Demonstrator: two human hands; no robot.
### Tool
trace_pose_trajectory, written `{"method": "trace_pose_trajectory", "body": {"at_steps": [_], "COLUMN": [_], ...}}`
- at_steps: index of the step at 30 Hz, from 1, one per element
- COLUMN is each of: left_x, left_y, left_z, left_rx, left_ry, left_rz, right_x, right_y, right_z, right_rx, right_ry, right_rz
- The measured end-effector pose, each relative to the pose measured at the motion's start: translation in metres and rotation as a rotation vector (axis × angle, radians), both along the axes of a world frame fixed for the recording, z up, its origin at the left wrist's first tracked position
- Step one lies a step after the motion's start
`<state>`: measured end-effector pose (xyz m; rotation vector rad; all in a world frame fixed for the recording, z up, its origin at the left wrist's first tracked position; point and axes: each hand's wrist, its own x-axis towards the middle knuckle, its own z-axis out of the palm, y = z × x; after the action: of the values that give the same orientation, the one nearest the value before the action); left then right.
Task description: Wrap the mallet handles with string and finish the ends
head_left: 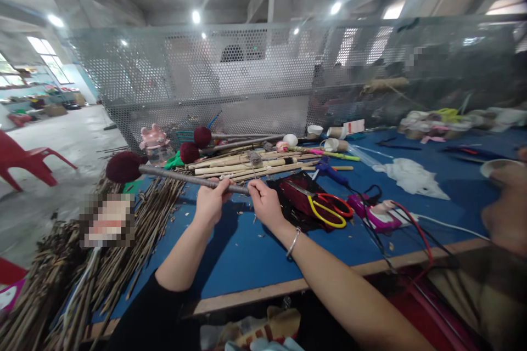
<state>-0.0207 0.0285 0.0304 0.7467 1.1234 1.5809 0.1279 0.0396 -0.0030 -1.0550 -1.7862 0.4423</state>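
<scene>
I hold a long grey-wrapped stick (181, 176) level above the blue table (247, 247); a dark red fuzzy ball (122, 166) caps its left end. My left hand (211, 202) is closed around the stick's right part. My right hand (265, 203) pinches the stick's right end with its fingertips. Two more ball-tipped sticks (197, 142) lie behind on a pile of bamboo rods (247, 167).
Scissors with red and yellow handles (327, 208) lie on dark red cloth (304, 197) to the right of my hands, next to a pink glue gun (376, 215) with cables. Bundles of thin twigs (135, 230) cover the table's left side. A perforated metal screen (263, 77) stands behind. Another person's arm (506, 208) is at far right.
</scene>
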Motion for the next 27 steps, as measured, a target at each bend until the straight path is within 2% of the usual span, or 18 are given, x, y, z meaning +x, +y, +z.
{"method": "trace_pose_trajectory", "body": {"at_steps": [4,7,12,16,18,20,24,26,27], "left_x": [-0.021,-0.03,-0.03,-0.021,-0.016,-0.011,-0.009,-0.01,-0.011], "left_y": [0.003,0.005,0.005,-0.002,-0.007,-0.009,-0.01,-0.011,-0.011], "left_z": [0.0,-0.005,-0.019,-0.025,-0.024,-0.024,-0.029,-0.032,-0.033], "left_rx": [-0.001,-0.065,-0.124,-0.125,-0.104,-0.092,-0.257,-0.312,-0.288], "left_ry": [0.138,0.139,-0.085,-0.197,-0.21,-0.173,0.28,0.641,0.851], "left_rz": [-0.32,-0.435,-0.465,-0.39,-0.369,-0.357,-0.325,-0.252,-0.177], "right_x": [0.013,0.014,0.01,0.016,0.02,0.024,0.027,0.028,0.028], "right_y": [0.005,0.005,0.006,0.005,0.006,0.009,0.017,0.02,0.022], "right_z": [0.01,0.013,0.009,0.009,0.01,0.009,0.002,-0.003,-0.005], "right_rx": [-0.1,-0.181,-0.511,-0.817,-0.876,-0.843,-0.81,-0.831,-0.841], "right_ry": [-0.218,-0.222,0.015,0.145,0.154,0.139,0.055,0.021,0.013], "right_rz": [0.299,0.38,0.543,0.72,0.752,0.737,0.639,0.588,0.568]}}
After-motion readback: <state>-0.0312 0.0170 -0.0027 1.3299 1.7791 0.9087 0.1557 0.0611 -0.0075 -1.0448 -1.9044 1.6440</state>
